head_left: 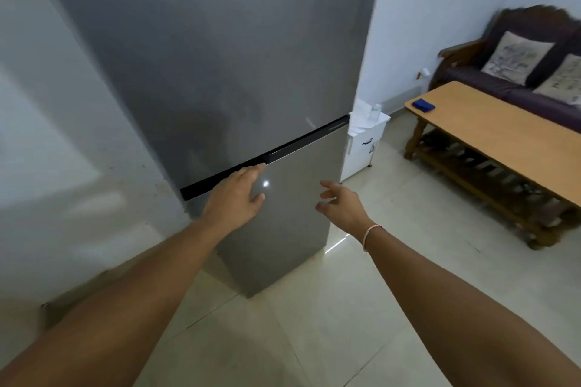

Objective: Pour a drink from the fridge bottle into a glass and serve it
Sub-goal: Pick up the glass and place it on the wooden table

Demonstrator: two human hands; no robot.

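A tall grey fridge (220, 56) stands in front of me with both doors closed. A black gap (283, 152) separates the upper door from the lower one. My left hand (234, 195) lies flat on the lower door with its fingertips at that gap, holding nothing. My right hand (341, 204) hovers open in front of the lower door's right side, fingers apart and empty. A clear glass (376, 111) stands on a small white cabinet (364, 148) just right of the fridge. No bottle is visible.
A white wall is close on the left. A low wooden table (503, 138) with a blue object (423, 104) stands to the right, and a dark sofa (515, 72) with cushions sits behind it. Pale floor tiles lie underfoot.
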